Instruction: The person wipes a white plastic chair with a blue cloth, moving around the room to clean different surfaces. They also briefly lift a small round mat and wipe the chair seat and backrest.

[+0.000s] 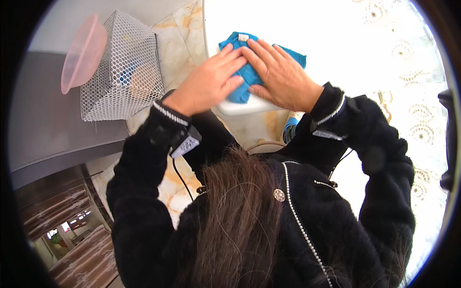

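Note:
A blue cloth point(246, 77) with a small pale label lies bunched on the white tabletop point(326, 29), close to its near left corner. My left hand point(209, 79) rests on the cloth's left side, fingers stretched out. From the right, my right hand point(282, 76) presses flat on the cloth, its fingertips meeting those of my left hand near the label. Both thumbs point inward across the cloth. Part of the cloth is hidden beneath my hands, and one corner sticks out to the right of my right fingers.
Left of the table stands a white mesh basket point(122, 72) with items inside, and a pink plastic basin point(84, 55) leans on it. A dark grey surface point(53, 120) lies beside them. Marbled floor tiles point(185, 29) show below. Patterned pale curtain-like fabric point(413, 96) is on the right.

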`<state>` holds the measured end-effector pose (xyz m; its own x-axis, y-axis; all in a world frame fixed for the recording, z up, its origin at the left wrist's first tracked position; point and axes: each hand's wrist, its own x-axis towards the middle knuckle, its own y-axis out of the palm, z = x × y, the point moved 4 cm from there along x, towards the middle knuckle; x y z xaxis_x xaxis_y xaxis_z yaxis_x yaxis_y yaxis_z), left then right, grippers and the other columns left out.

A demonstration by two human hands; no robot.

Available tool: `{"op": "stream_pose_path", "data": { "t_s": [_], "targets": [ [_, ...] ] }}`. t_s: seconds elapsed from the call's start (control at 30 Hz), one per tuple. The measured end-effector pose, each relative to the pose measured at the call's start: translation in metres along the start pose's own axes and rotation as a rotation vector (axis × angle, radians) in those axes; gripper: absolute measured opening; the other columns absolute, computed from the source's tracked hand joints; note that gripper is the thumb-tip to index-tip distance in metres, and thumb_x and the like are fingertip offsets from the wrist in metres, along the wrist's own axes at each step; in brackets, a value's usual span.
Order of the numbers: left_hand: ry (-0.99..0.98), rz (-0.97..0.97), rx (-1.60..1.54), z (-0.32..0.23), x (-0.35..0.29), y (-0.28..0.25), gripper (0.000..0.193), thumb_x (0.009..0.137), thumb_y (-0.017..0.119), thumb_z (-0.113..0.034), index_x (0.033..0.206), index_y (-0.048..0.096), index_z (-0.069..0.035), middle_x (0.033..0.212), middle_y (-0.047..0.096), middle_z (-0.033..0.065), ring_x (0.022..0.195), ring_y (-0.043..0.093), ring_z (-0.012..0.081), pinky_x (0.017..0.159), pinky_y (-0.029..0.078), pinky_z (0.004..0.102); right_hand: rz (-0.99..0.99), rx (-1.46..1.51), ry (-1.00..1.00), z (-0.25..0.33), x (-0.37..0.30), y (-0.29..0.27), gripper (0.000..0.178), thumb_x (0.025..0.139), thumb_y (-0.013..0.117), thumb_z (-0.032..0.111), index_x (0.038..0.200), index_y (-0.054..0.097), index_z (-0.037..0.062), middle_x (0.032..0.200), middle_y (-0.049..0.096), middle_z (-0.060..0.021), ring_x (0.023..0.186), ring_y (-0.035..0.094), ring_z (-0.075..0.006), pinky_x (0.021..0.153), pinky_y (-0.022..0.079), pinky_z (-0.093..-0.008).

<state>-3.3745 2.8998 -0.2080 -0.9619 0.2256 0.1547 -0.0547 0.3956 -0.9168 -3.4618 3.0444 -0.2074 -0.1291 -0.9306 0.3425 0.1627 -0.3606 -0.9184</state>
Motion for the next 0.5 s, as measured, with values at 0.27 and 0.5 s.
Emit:
{"op": "stream_pose_path", "data": {
  "t_s": [0.27, 0.5],
  "targets": [
    [0.041, -0.1, 0.135, -0.046, -0.029, 0.005, 0.044, 0.085, 0.064, -0.025, 0.12, 0.058, 0.001, 0.127, 0.056, 0.0215, 0.123, 0.05, 0.0386, 0.106, 0.035, 0.0471, 0.206, 0.069, 0.002, 0.035, -0.043, 0.003, 0.084, 0.094, 0.039, 0.056, 0.143, 0.024, -0.0111, 0.149, 0.025, -0.0288, 0.141, 0.023, -0.0397, 0.115, 0.019, -0.047],
    [0.051, -0.019, 0.164, 0.053, 0.018, -0.005, 0.04, 0.098, 0.049, -0.026, 0.13, 0.054, -0.004, 0.139, 0.049, 0.017, 0.131, 0.043, 0.0333, 0.111, 0.031, 0.0446, 0.323, -0.19, -0.006, -0.029, 0.03, 0.021, 0.079, 0.098, 0.029, 0.055, 0.143, 0.026, -0.0099, 0.146, 0.03, -0.0303, 0.14, 0.027, -0.0385, 0.115, 0.024, -0.0434]
  ]
}}
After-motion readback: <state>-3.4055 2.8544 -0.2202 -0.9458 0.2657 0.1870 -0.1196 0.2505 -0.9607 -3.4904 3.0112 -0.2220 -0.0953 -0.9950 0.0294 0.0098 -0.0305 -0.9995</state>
